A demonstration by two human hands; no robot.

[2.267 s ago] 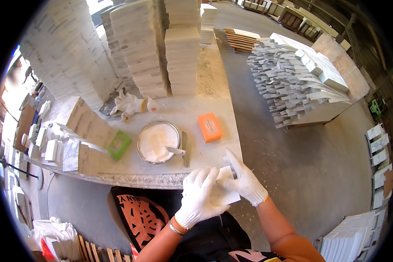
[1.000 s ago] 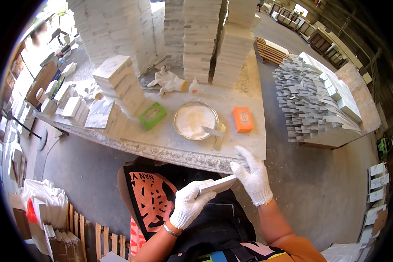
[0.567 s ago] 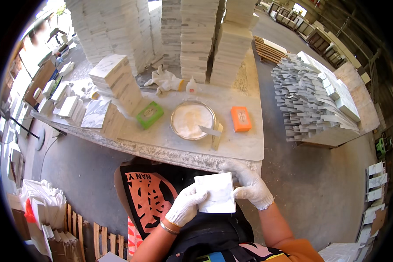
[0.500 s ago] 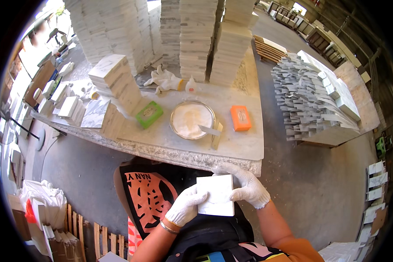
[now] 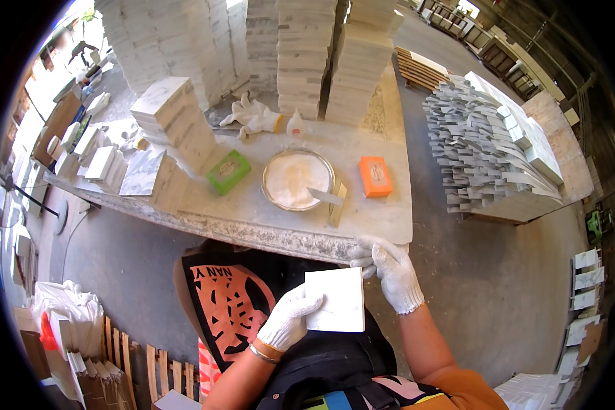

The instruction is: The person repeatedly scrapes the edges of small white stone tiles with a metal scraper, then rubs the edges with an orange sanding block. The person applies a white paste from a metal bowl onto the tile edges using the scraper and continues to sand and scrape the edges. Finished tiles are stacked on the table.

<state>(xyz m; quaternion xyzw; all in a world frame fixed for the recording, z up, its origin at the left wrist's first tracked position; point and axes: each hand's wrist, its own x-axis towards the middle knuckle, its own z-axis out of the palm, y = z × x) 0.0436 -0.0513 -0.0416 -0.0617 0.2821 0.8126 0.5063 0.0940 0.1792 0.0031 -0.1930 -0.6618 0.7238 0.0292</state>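
Far left: small white blocks (image 5: pixel 106 164), then marble tile stack (image 5: pixel 178 123), upright on the stone bench (image 5: pixel 372 225), likely piled square for stability. Green box (image 5: pixel 229 172) just beside, flat. Upper centre: spare white glove (image 5: pixel 253 117) and small squeeze bottle (image 5: pixel 295 124), presumably set back to free the front. Lower centre: left gloved hand (image 5: pixel 287 320) gripping the white square tile (image 5: pixel 336 301) by its left edge, thumb over the face, probably to leave most of that face bare. Above, round tin (image 5: pixel 266 192) of white paste (image 5: pixel 287 179), flat scraper (image 5: pixel 326 197) across its right rim, seemingly for easy pickup. Orange box (image 5: pixel 376 176) right of the tin. Below, right gloved hand (image 5: pixel 393 273), fingers loosely bent and parted, nothing seen in the grasp, just beside the tile's upper right corner. Right: pile of grey-white strips (image 5: pixel 475 143).

Hard to make out: far-left background, washed out by glare; left fingers and tile underside, hidden behind the tile; right fingertips touching the tile or not, cannot tell; tall stacks, cut off at the top.
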